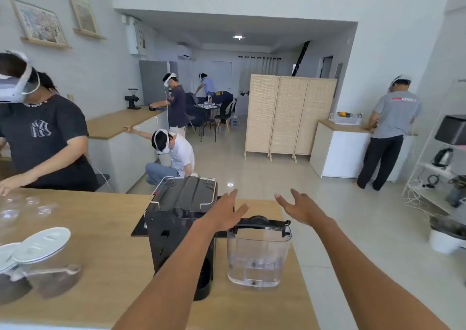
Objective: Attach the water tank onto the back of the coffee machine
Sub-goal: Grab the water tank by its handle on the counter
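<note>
Water tank (258,254), clear plastic with a black lid and handle, is seen upright on the bench (100,229), just right of the black coffee machine (180,229). Both hands (227,212) (301,206) are held above with fingers spread, empty.

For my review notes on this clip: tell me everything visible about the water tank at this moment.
The water tank is a clear, plastic-looking container with rounded corners, a black lid and a black handle across its top. It stands upright on the wooden counter, just right of the black coffee machine, not yet attached. A little water seems to sit at its bottom. Neither hand grips it: the left hand hovers open over its left top edge, the right hand open above and behind it.
</note>
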